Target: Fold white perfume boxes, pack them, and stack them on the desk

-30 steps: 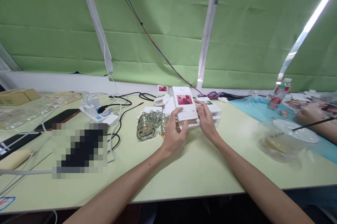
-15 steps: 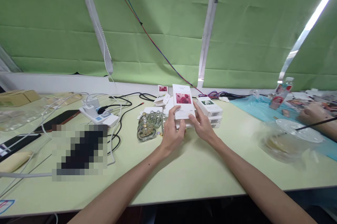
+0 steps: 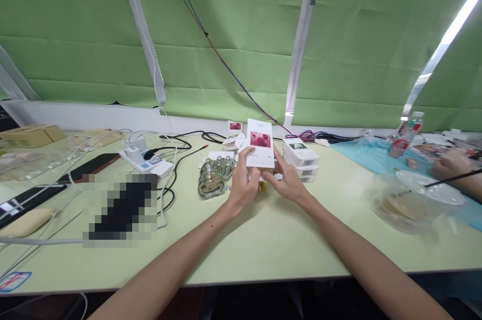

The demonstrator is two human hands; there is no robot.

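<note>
A white carton with a red rose picture [image 3: 260, 148] stands upright above the pale green table [image 3: 263, 245], held from both sides. My left hand [image 3: 244, 188] grips its lower left edge with the thumb on the front. My right hand [image 3: 286, 182] pinches its lower right edge. Several clear glass perfume bottles [image 3: 213, 177] stand just left of my left hand. A stack of white boxes with barcodes [image 3: 302, 159] lies right of the carton, behind my right hand. Small rose-printed boxes [image 3: 234, 135] sit behind the carton.
A white power strip [image 3: 145, 161] with black and white cables lies at the left, near a dark phone [image 3: 90, 166] and a blurred patch. Another person's hand [image 3: 450, 165] holds a thin stick over clear plastic bowls [image 3: 410, 199] at the right. A water bottle [image 3: 405, 133] stands behind.
Both hands have drawn the rose carton a little towards me and lowered it. My right hand has slid from the carton's right side down to its lower edge.
</note>
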